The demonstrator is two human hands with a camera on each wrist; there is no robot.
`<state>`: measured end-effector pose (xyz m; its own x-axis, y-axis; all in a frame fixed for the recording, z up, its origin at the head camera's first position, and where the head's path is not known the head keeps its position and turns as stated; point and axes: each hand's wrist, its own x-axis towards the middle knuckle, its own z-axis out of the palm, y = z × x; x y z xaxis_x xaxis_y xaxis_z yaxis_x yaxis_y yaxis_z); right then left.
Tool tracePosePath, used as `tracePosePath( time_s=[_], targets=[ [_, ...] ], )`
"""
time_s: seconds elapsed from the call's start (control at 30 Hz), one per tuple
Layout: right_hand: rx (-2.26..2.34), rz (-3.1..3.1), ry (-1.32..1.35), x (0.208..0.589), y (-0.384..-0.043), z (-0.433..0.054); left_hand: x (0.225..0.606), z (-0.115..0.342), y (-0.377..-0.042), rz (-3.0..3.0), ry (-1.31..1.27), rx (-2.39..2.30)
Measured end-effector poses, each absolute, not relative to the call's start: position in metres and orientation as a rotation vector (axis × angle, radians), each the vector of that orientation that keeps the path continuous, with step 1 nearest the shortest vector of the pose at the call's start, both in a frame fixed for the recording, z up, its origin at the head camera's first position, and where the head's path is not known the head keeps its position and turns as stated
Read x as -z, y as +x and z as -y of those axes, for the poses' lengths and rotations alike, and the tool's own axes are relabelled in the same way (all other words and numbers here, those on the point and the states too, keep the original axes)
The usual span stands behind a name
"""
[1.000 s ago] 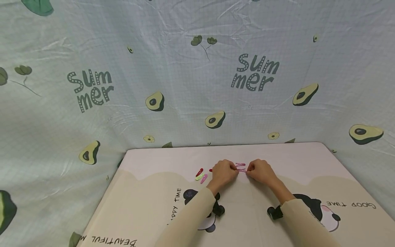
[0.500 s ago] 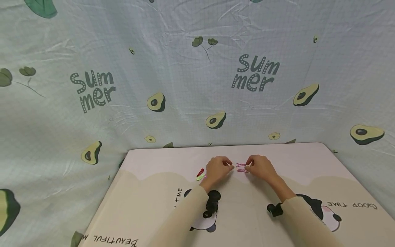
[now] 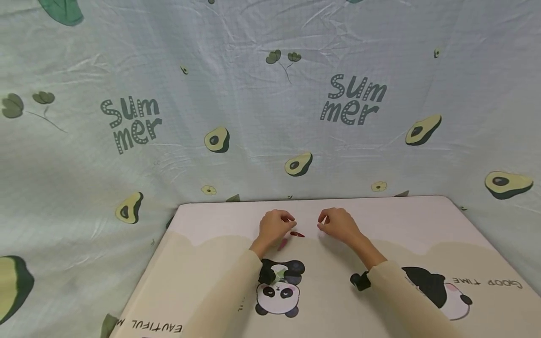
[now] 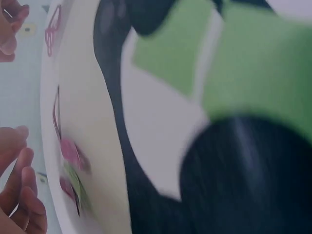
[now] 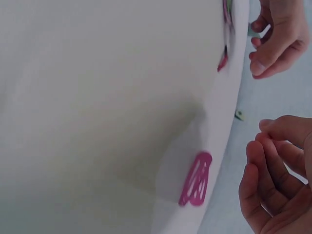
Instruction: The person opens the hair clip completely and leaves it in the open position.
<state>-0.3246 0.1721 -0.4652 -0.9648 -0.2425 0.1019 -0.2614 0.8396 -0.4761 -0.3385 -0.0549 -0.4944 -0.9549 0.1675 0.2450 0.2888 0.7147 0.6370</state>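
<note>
My left hand (image 3: pixel 274 227) hovers over the table with fingers bent and holding nothing. Right by its fingertips lies a dark red snap hair clip (image 3: pixel 297 234), and a pink hair clip (image 3: pixel 282 244) shows just below. The left wrist view adds a green hair clip (image 4: pixel 75 180) and another red one (image 4: pixel 67 187) close to the pink one. My right hand (image 3: pixel 338 224) is also raised, its fingers loosely curled round nothing. Beneath it are magenta hair clips (image 5: pixel 196 179), lying together on the table, which the hand hides in the head view.
The table cover (image 3: pixel 321 291) carries panda drawings and printed words. A pale curtain (image 3: pixel 253 103) with avocado prints hangs behind the table's far edge. Both sleeves (image 3: pixel 224 295) reach in from the near side.
A second ago both hands were at the magenta clips. They have since let go and drawn apart, moving left and up; the left hand now covers the clips at the left.
</note>
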Motion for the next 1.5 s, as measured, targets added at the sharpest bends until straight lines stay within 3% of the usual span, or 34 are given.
tracePosePath(
  time_s=[0.5, 1.13, 1.5],
  targets=[
    [-0.799, 2.993, 0.454, 0.488, -0.324, -0.129, 0.491, 0.069, -0.338, 2.984, -0.593, 0.800],
    [-0.941, 2.963, 0.404, 0.495, -0.325, -0.121, 0.488, 0.065, -0.338, 2.987, -0.639, 0.740],
    [-0.714, 2.998, 0.547, 0.489, -0.324, -0.116, 0.487, 0.065, -0.338, 3.018, -0.678, 0.655]
  ],
)
